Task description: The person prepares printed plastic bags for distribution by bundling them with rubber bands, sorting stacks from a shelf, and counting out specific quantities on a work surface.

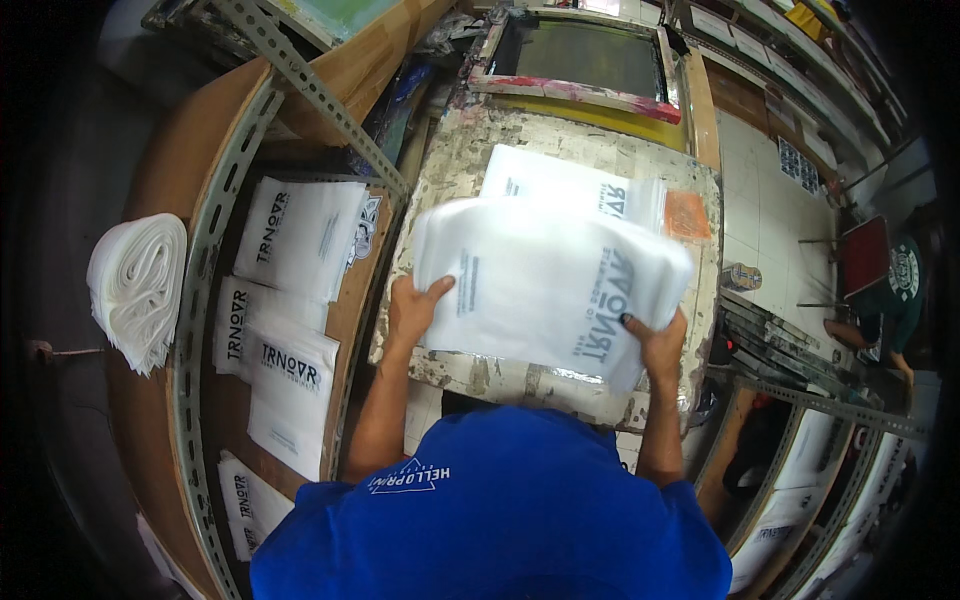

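Between my two hands is a stack of white translucent printed plastic bags, held over the worktable. My left hand grips its left edge, thumb on top. On the right edge, my right hand is closed with its thumb pressed on the dark print; the fingers underneath are hidden. The stack looks slightly blurred. Beyond it, more white printed bags lie on the worn, paint-stained table, partly covered by the held stack. An orange square sits at their right end.
A framed printing screen lies at the table's far end. On my left, a metal-framed shelf carries several piles of printed bags and a folded white bundle. More shelving stands at right. A person in dark green is farther right.
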Motion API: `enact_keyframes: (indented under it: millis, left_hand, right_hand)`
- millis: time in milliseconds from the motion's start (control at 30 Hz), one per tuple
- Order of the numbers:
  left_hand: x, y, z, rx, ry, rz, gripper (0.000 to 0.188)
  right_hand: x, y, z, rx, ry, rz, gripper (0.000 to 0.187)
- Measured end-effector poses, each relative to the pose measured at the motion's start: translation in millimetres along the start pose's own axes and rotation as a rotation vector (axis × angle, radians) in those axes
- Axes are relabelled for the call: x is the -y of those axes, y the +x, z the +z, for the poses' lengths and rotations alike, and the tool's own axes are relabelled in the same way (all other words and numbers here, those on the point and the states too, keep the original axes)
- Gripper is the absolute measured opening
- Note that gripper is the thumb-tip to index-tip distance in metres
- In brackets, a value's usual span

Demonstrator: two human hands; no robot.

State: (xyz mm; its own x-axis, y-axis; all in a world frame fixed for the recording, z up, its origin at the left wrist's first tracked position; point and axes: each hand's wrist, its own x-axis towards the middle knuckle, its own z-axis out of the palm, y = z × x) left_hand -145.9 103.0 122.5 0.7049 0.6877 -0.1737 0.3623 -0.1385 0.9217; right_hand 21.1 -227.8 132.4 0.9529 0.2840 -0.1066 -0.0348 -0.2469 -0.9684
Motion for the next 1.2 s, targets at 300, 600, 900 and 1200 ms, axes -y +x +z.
enact_keyframes:
  millis: [300, 600, 900, 1200]
  left_hand:
    - [-59.8, 157.7, 49.5, 0.219, 0.182, -0.154, 0.042]
    - [-12.9, 224.2, 84.6, 0.290, 0.185, -0.248, 0.063]
    - [-0.7, 218.8, 92.9, 0.265, 0.268, -0.181, 0.051]
    - [-11.8, 199.3, 91.4, 0.011, 0.738, 0.011, 0.071]
  right_hand:
    - [5.7, 174.4, 6.6, 0.174, 0.067, 0.101, 0.043]
    - [-30.3, 224.5, 14.8, 0.164, -0.055, 0.180, 0.038]
    - [-42.7, 225.3, 12.7, 0.169, -0.137, 0.209, 0.045]
    - [-51.5, 226.4, 15.4, 0.132, -0.227, 0.209, 0.054]
